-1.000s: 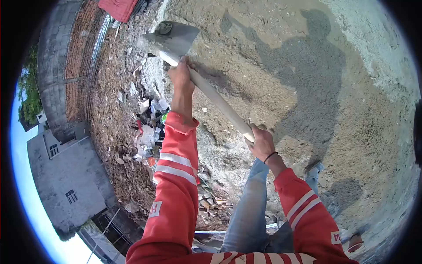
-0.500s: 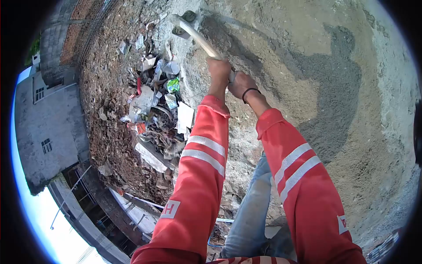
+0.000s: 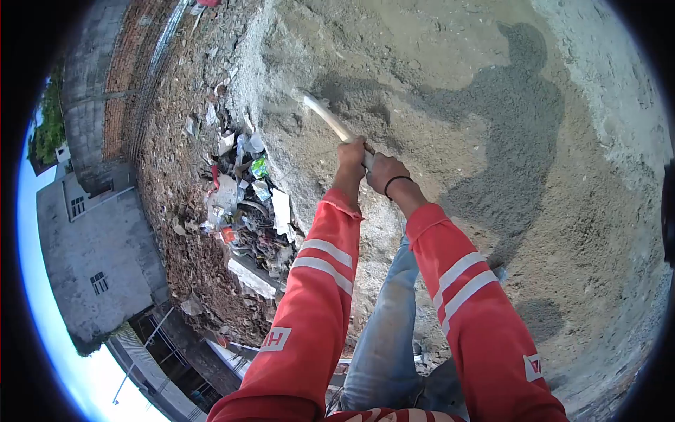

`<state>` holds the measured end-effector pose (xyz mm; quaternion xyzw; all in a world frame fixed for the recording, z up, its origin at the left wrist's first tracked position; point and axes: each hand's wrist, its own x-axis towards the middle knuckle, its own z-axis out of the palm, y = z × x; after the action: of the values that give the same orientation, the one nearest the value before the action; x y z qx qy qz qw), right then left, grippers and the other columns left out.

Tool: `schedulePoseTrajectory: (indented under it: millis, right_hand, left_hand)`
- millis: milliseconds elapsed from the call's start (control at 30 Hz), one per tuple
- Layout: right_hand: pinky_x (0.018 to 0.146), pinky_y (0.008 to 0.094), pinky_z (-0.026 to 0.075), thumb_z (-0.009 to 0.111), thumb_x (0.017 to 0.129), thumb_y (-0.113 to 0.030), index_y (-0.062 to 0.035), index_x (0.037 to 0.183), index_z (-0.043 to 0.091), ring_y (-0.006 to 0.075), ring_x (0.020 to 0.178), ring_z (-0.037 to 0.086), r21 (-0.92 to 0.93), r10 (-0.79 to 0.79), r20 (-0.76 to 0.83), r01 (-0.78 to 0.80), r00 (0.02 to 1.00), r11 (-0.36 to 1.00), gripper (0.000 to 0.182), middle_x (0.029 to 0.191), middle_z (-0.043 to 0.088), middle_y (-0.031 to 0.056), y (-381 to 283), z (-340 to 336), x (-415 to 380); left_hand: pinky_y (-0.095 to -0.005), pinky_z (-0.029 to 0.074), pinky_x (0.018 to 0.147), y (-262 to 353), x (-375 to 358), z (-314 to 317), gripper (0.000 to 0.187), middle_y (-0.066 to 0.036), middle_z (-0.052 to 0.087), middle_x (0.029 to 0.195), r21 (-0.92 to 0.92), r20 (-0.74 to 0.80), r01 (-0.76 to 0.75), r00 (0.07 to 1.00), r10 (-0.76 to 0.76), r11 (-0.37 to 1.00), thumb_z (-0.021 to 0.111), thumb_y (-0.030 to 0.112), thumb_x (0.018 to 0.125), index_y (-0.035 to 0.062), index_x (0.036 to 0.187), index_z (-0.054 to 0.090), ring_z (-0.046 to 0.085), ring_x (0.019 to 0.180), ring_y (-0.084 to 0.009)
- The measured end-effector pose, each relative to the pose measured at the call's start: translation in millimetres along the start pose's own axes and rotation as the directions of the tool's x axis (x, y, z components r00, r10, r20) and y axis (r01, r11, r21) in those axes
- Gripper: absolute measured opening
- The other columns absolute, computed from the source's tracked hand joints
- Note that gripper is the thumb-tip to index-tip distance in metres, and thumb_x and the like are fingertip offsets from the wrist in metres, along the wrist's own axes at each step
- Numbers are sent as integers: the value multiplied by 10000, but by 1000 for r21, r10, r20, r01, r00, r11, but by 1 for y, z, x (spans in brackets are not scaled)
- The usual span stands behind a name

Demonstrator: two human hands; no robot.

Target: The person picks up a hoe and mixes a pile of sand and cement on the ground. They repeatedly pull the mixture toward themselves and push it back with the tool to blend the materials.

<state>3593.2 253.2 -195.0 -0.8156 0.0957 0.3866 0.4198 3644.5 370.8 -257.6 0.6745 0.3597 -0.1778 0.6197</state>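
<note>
My left hand (image 3: 351, 156) is wrapped round the pale wooden handle of a hoe (image 3: 328, 118). Just behind it, my right hand (image 3: 388, 174), with a dark band at the wrist, grips the handle's near end. The handle slants up and left over a broad heap of grey-brown sand-like material (image 3: 436, 141). Its far end meets the surface of the heap, where the hoe's head is hidden. Both arms reach forward in red sleeves with pale stripes.
Mixed litter (image 3: 246, 190) and a white board (image 3: 281, 212) lie on rubble (image 3: 193, 246) to the left. Buildings (image 3: 105, 260) stand beyond. My shadow (image 3: 517, 133) falls across the heap. My jeans-clad leg (image 3: 385, 323) is below my arms.
The hoe's head was in view above the heap's edge; now it has come down into the material. My hands have moved slightly lower in view, still on the handle.
</note>
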Motion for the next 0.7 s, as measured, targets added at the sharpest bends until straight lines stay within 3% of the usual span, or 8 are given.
schedulePoseTrajectory:
  millis: [133,267,333,433,533,600,633,700]
  right_hand:
    - [835,443,512,544,822,-174,5,1048,566,381,972,631,49,-47,-64,50,997,998,289,1022,641,239,83,-22,-69]
    - [760,459,517,616,801,-200,-11,1053,519,379,881,642,16,-61,-117,64,991,998,330,912,649,225,223,-41,-167]
    - [713,473,514,649,787,-210,-22,1041,500,382,826,644,4,-39,-164,40,986,999,349,855,653,209,309,-54,-236]
    - [654,474,505,668,773,-206,-63,1048,486,359,746,641,-84,38,-189,-55,981,995,360,777,639,160,441,-66,-354]
    - [629,465,504,670,754,-191,-86,1003,459,351,710,640,-134,297,-161,-319,941,938,343,741,635,130,540,-60,-495]
    - [644,462,501,675,716,-173,-100,990,472,349,740,644,-170,466,-191,-496,864,851,349,762,636,125,594,-37,-601]
    - [660,462,493,673,696,-158,-101,984,477,347,771,644,-187,554,-213,-590,805,786,353,796,641,127,613,-24,-652]
    - [668,463,479,666,677,-122,-97,956,493,355,782,637,-167,649,-300,-708,699,686,329,812,645,128,627,-12,-746]
  left_hand:
    - [-333,456,473,-29,-49,57,90,-68,492,596,-95,71,136,989,-130,986,565,91,862,22,833,514,508,512,-202]
    - [-346,470,497,-99,-73,127,67,-58,487,642,-252,87,184,982,-167,950,534,97,873,39,906,537,501,530,-194]
    - [-301,441,475,-144,-87,172,139,-18,450,580,-298,166,256,963,-214,920,561,100,860,106,756,469,445,501,-161]
    - [-303,445,523,-238,-128,240,186,-6,456,581,-241,192,388,917,-348,890,559,119,855,125,702,453,440,509,-163]
    - [-385,443,659,-347,-282,326,203,-11,460,579,-149,361,676,716,-597,722,585,167,832,125,674,463,464,566,-186]
    - [-406,440,672,-439,-371,366,187,-17,441,585,-74,494,846,492,-717,529,590,177,826,124,704,458,448,582,-201]
    - [-421,438,691,-467,-429,388,179,-22,430,589,-111,404,915,397,-824,387,576,179,836,125,722,449,435,578,-197]
    - [-430,448,701,-510,-525,409,166,-36,460,636,18,501,957,240,-831,288,576,196,847,119,761,457,463,614,-212]
